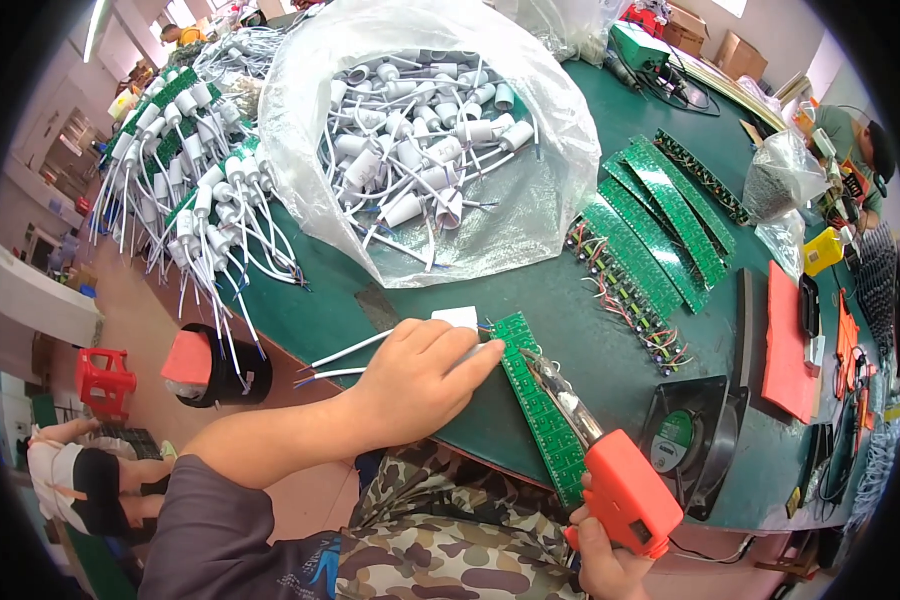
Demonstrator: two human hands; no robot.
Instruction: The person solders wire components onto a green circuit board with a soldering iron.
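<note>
My right hand point(607, 560) is wrapped round the grip of a red soldering gun point(632, 490). The gun's metal tip lies over the upper part of a long green circuit board strip point(542, 415), which slants across the near table edge. My left hand point(420, 375) is closed, its fingertips at the board's left side near the gun's tip. It holds a white cylindrical connector point(456, 317), partly hidden by the fingers. White cables point(345, 350) with bare coloured ends stick out on the left of the hand. The exact contact between wire and board is too small to tell.
A clear plastic bag point(530, 235) full of white cabled connectors stands at the table's middle. Finished-looking bunches point(185, 130) hang over the left edge. More green boards point(650, 230), a black fan point(685, 440) and a red pad point(788, 340) lie right. A co-worker point(855, 150) sits far right.
</note>
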